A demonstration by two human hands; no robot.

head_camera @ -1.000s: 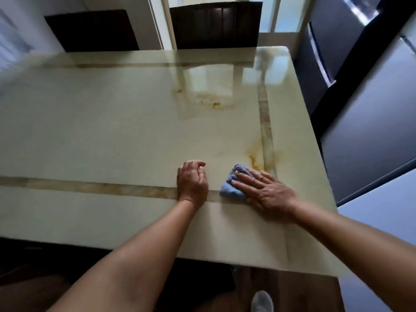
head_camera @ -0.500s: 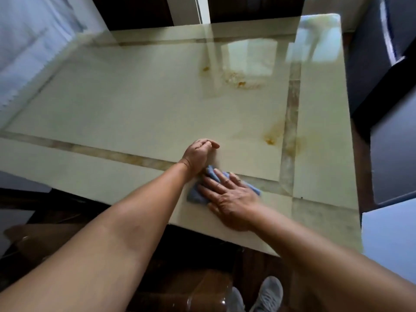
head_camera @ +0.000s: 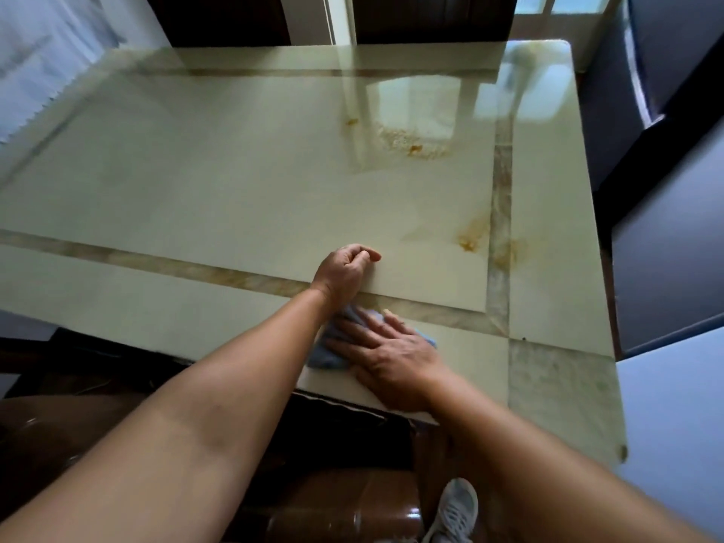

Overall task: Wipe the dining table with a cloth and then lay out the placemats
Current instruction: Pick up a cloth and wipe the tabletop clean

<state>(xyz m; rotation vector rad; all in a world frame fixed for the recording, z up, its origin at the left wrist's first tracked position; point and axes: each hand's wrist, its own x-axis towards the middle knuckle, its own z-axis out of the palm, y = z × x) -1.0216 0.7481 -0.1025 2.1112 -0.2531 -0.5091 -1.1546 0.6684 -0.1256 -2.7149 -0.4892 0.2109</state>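
Observation:
The glossy cream dining table [head_camera: 219, 182] with tan inlay bands fills the view. A small blue cloth [head_camera: 327, 356] lies near the table's front edge. My right hand [head_camera: 386, 356] lies flat on the cloth with fingers straight, pressing it down and covering most of it. My left hand [head_camera: 344, 270] rests just beyond it on the tabletop, fingers curled into a loose fist and holding nothing. My left forearm crosses over the cloth's left part. No placemats are visible.
Two dark chair backs [head_camera: 431, 17] stand at the far edge. Orange-brown marks [head_camera: 411, 145] show on the far right of the top. A dark brown chair seat [head_camera: 344, 507] and my shoe [head_camera: 454, 511] are below the front edge. A grey cabinet [head_camera: 674, 244] stands right.
My right hand has slid the cloth leftward and toward the front edge, under my left wrist. My left hand stayed in place on the table. The camera has tilted down.

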